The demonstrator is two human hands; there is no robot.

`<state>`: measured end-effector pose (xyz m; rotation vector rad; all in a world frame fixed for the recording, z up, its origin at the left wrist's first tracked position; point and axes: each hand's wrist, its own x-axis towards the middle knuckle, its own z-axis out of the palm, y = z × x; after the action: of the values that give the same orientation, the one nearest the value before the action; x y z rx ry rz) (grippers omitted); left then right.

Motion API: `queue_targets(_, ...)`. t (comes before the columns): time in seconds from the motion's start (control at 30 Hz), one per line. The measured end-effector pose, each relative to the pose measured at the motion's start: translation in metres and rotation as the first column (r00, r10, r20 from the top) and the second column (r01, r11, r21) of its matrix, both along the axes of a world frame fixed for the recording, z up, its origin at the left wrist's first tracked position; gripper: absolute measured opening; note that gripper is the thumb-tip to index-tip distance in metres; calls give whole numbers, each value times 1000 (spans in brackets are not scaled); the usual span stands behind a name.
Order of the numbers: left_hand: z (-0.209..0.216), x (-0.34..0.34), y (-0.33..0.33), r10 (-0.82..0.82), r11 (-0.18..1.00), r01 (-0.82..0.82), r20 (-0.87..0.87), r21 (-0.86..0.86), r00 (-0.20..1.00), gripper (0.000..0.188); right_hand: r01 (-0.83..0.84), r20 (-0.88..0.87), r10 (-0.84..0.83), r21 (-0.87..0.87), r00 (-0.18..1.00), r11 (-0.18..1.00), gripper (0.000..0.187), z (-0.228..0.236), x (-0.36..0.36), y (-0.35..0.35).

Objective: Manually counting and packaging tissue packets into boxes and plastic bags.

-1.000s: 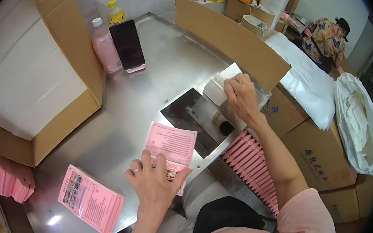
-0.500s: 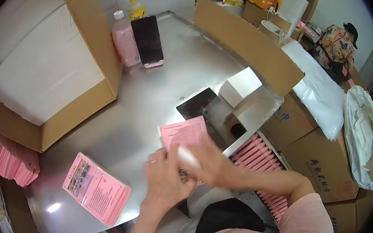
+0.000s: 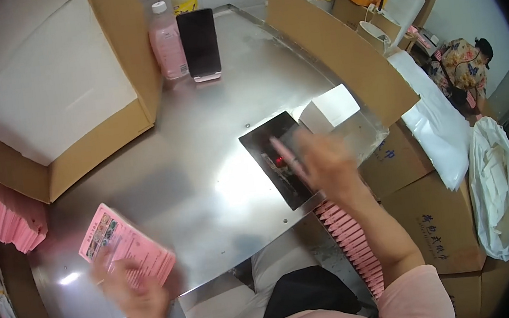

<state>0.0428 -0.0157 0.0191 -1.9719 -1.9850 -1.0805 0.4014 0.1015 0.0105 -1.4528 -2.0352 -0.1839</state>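
My right hand (image 3: 331, 162), blurred by motion, is closed on a slim pink folded paper packet (image 3: 289, 155). It holds the packet over a dark rectangular panel (image 3: 265, 142) set in the metal tabletop, where a small red light shows. On the left my left hand (image 3: 135, 297), also smeared, reaches over a stack of pink printed sheets (image 3: 151, 251) with its fingers apart. Whether those fingertips touch the top sheet I cannot tell. Below my right forearm, a row of pink packets (image 3: 345, 227) stands in a box at the table's edge.
A carton of white paper stacks (image 3: 61, 87) stands back left, above more pink sheets (image 3: 11, 217). A phone (image 3: 199, 45) on a stand and two bottles (image 3: 167, 42) are at the back. A white block (image 3: 331, 108) sits beside the panel. Another person (image 3: 462, 63) bends at far right.
My hands have parted from the pink sheet and white piece they worked together. The left moved to the pink stack; the right moved up and right over the panel with a folded packet.
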Motion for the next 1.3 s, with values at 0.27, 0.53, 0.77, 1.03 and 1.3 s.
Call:
queue_targets(0.27,-9,-36,7,-35,917,-54,-214,-394,976,24,303,185,-349,237,919,923,18,-18,61,54)
queue_targets(0.53,-28,105,53,-601,775,596,46,-210,798,33,202,34,-210,164,977,966,16,-16,70,45)
queue_targets(0.77,-39,104,53,-448,875,441,12,-200,894,18,160,-33,-157,114,987,981,21,-14,81,47)
queue_targets(1.03,-44,118,58,-636,747,648,127,-147,761,55,-521,239,527,-92,816,849,42,-29,-28,-38)
queue_targets(1.3,-42,138,68,-389,896,394,67,-206,919,93,-415,219,436,-134,873,900,26,-43,-96,-3)
